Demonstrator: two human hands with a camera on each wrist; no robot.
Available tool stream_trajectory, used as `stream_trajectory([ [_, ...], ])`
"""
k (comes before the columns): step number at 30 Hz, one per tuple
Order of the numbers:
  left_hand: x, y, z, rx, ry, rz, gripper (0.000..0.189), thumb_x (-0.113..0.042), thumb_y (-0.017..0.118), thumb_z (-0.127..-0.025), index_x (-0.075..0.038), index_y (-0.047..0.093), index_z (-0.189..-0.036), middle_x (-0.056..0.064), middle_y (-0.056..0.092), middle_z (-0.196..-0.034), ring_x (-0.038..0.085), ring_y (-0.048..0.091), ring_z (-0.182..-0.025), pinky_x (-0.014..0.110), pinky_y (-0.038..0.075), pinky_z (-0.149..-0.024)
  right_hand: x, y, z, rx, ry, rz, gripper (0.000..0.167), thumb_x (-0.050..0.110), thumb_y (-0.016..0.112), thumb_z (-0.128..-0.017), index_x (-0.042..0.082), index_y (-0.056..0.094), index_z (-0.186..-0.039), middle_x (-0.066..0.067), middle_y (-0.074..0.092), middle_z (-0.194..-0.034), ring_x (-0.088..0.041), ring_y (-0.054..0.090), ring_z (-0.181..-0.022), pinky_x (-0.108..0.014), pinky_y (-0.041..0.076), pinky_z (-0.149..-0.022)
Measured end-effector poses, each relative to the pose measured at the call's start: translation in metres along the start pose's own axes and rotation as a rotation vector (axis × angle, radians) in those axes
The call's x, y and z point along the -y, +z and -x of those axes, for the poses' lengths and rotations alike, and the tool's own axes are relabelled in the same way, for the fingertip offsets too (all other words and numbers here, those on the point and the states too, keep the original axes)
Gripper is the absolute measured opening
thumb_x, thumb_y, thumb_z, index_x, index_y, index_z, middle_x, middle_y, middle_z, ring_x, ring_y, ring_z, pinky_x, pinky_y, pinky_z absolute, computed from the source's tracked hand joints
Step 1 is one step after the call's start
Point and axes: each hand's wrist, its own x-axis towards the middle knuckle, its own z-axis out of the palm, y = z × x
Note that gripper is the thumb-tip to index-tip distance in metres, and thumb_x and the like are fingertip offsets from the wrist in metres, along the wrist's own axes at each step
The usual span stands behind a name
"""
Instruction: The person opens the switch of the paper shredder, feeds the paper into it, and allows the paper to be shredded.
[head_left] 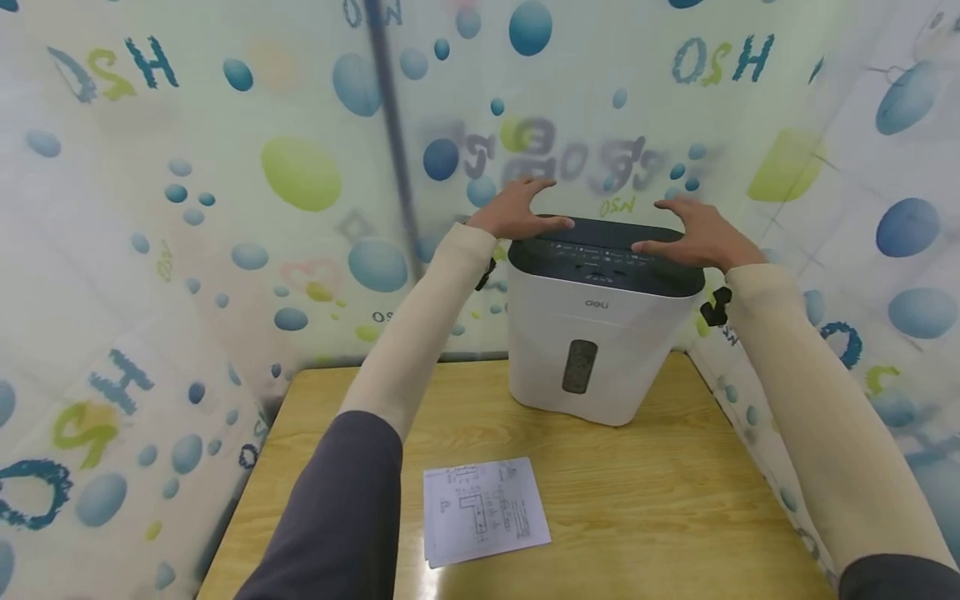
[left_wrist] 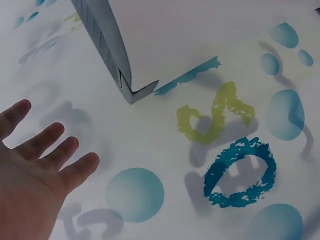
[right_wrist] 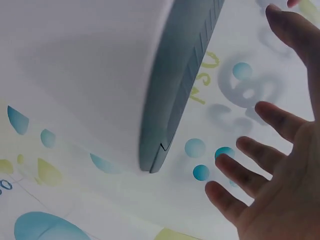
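Observation:
A white paper shredder [head_left: 543,333] with a dark top panel [head_left: 600,258] and a "deli" mark stands on the table, its front window facing me. My left hand [head_left: 517,210] is spread over the left end of the top, thumb reaching inward. Over the right end, my right hand [head_left: 703,235] hovers with fingers apart. Neither hand holds anything. In the left wrist view, the fingers [left_wrist: 75,170] are spread beside the shredder's dark upper edge [left_wrist: 117,65]. The right wrist view has that hand's fingers [right_wrist: 245,172] similarly apart from the rim [right_wrist: 165,90].
A small stack of printed sheets [head_left: 483,512] with line drawings lies on the wooden table [head_left: 637,508], in front of the shredder and to its left. Patterned curtains [head_left: 300,108] with bubbles and letters enclose the table at the back and sides.

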Motion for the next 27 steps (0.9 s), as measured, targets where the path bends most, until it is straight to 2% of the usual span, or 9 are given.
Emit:
stream_trajectory([
  [4,0.006,-0.001,0.011,-0.016,-0.009,0.03,0.099,-0.077,0.058,-0.088,-0.035,0.014,-0.165,0.0,0.004,-0.175,0.024,0.013,-0.161,0.052,0.027,-0.126,-0.001,0.006,0.006,-0.063,-0.008,-0.018,0.105,0.069,0.06,-0.092,0.01,0.014,-0.165,-0.025,-0.002,-0.171,-0.056,0.002,-0.154,-0.078,0.016,-0.115],
  [9,0.016,0.003,0.025,-0.063,-0.029,0.054,0.103,-0.081,0.059,-0.085,-0.039,0.01,-0.165,0.001,0.006,-0.174,0.027,0.014,-0.161,0.056,0.03,-0.123,0.004,0.02,0.014,-0.095,-0.018,-0.04,0.107,0.07,0.061,-0.091,0.015,0.01,-0.167,-0.02,-0.01,-0.172,-0.058,-0.002,-0.153,-0.081,0.016,-0.113],
  [15,0.025,0.008,0.041,-0.118,-0.053,0.122,0.101,-0.079,0.061,-0.084,-0.044,0.009,-0.163,-0.003,0.004,-0.174,0.026,0.013,-0.161,0.056,0.03,-0.124,0.013,0.033,0.026,-0.138,-0.055,-0.069,0.105,0.069,0.064,-0.09,0.023,0.01,-0.167,-0.013,-0.012,-0.173,-0.053,-0.002,-0.156,-0.081,0.017,-0.112],
  [23,0.039,0.01,0.069,-0.221,-0.019,0.127,0.105,-0.08,0.064,-0.082,-0.045,0.006,-0.163,-0.005,0.002,-0.174,0.024,0.003,-0.162,0.058,0.032,-0.122,0.027,0.045,0.043,-0.236,-0.124,-0.086,0.106,0.066,0.071,-0.086,0.028,0.013,-0.166,-0.001,-0.011,-0.174,-0.043,0.0,-0.16,-0.08,0.02,-0.112],
  [27,0.047,0.014,0.09,-0.268,0.001,0.129,0.106,-0.077,0.066,-0.083,-0.045,0.005,-0.163,-0.004,0.002,-0.174,0.021,0.002,-0.162,0.058,0.031,-0.122,0.032,0.054,0.048,-0.299,-0.173,-0.09,0.106,0.063,0.074,-0.085,0.025,0.017,-0.166,-0.004,-0.006,-0.175,-0.043,0.004,-0.159,-0.078,0.019,-0.115],
])
